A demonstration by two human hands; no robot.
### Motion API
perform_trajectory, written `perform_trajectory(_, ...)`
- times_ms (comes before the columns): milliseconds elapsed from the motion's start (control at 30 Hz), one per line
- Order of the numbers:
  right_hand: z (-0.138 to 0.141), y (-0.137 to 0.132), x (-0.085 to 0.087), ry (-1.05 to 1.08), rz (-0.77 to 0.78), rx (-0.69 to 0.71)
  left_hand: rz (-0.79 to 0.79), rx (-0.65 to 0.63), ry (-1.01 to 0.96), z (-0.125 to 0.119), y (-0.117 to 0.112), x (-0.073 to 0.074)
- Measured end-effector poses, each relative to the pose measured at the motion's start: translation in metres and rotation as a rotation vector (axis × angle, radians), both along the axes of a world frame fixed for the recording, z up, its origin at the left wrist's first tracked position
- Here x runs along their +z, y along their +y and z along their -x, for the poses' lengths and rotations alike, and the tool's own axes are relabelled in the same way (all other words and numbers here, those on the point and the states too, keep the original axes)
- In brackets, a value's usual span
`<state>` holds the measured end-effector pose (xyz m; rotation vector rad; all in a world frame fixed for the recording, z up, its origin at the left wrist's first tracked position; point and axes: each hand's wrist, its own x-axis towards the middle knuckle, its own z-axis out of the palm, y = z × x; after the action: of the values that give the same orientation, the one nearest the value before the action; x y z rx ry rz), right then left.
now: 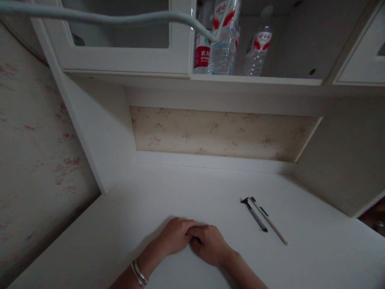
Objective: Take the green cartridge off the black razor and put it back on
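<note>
My left hand [178, 234] rests on the white desk [144, 196], with two silver-coloured bangles [138, 273] at its wrist. Against it lies my right hand [207, 243], its curled fingertips touching the fingers of the left. Both hands are closed and no object shows in them, though the inner sides of the fingers are hidden. To the right of my hands lie two slim tools side by side: a grey-handled one with a black crosswise head [255, 216], and a thin pale stick with dark parts [272, 225]. Neither is touched.
Overhead hangs a white cabinet [126, 62] with clear plastic bottles [222, 56] on its open shelf. A pale tube or cable [120, 19] crosses in front of it. White side panels flank the desk, and flowered wallpaper [210, 130] covers the back.
</note>
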<state>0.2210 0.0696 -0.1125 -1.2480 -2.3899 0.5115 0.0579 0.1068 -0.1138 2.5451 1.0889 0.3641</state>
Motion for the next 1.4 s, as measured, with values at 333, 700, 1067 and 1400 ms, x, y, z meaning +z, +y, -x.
perform_trajectory(333, -0.0009, 0.0004, -0.0025, 0.038, 0.0, -0.009, -0.001, 0.007, -0.02, -0.0005, 0.0007, 0.0011)
perform_trajectory(700, -0.001, -0.0004, 0.0013, 0.011, 0.019, -0.007, 0.02, -0.005, -0.037, -0.0002, -0.0007, 0.0026)
perform_trajectory(1067, -0.0013, 0.0011, -0.0012, -0.025, -0.012, -0.013, -0.004, 0.008, -0.004, -0.0005, -0.0005, 0.0017)
perform_trajectory(1400, -0.0012, 0.001, -0.001, -0.01, -0.014, -0.016, 0.002, 0.002, -0.004, 0.0003, -0.0002, 0.0012)
